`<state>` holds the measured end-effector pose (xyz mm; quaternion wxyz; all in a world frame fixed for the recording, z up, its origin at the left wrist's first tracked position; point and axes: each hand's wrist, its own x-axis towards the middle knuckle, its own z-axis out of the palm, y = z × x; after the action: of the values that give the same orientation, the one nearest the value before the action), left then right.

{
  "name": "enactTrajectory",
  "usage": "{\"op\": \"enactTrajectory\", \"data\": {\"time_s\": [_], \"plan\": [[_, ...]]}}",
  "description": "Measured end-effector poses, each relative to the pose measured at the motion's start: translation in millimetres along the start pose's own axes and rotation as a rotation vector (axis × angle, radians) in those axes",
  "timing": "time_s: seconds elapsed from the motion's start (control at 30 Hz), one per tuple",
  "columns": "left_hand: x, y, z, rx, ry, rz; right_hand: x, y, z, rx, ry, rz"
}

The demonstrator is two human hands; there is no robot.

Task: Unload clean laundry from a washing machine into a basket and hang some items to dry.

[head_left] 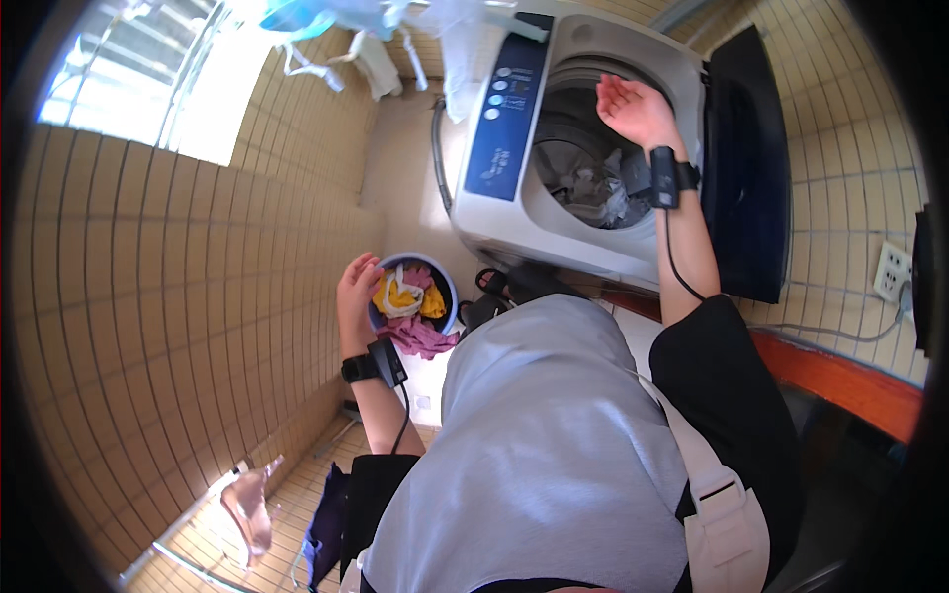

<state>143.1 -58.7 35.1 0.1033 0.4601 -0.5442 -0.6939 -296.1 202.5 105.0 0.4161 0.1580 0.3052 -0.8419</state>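
A top-loading washing machine [511, 230] stands before me, its dark lid [749, 178] raised at the right. Wet-looking pale laundry [593, 189] lies low in its drum. My right hand [634, 111] is over the drum opening, palm turned up and fingers loosely bent, with nothing in it. To the left on the floor, a round bucket [454, 293] holds yellow, white and pink clothes [404, 293]. A mauve garment [419, 337] hangs over its near rim. Beside the bucket's left rim is my left hand [359, 282], empty with loosely spread fingers; whether it touches the rim is unclear.
A blue control panel [504, 118] lies along the machine's left side, with a grey hose [439, 148] beyond. Pale laundry [460, 52] hangs overhead. A tiled wall [245, 274] borders the left. At right, a cord [838, 337] runs from a wall socket [892, 270].
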Motion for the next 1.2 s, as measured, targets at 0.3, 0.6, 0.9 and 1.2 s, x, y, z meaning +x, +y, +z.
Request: {"op": "enactTrajectory", "data": {"time_s": [0.3,0.6,0.9,1.2], "plan": [[2.9,47.8,85.6,0.219,-0.360,0.009,81.0,-14.8,-75.5,0.026,0.261,0.004],[18.0,66.7,149.5,0.303,-0.451,-0.050,149.2,25.5,-262.7,-0.141,0.527,0.001],[41.6,80.0,190.2,0.439,-0.468,-0.127,133.0,128.8,-338.5,0.276,0.562,0.261],[52.8,74.2,188.2,0.480,-0.460,-0.098,136.4,169.7,-367.8,0.617,0.232,0.567]]}}
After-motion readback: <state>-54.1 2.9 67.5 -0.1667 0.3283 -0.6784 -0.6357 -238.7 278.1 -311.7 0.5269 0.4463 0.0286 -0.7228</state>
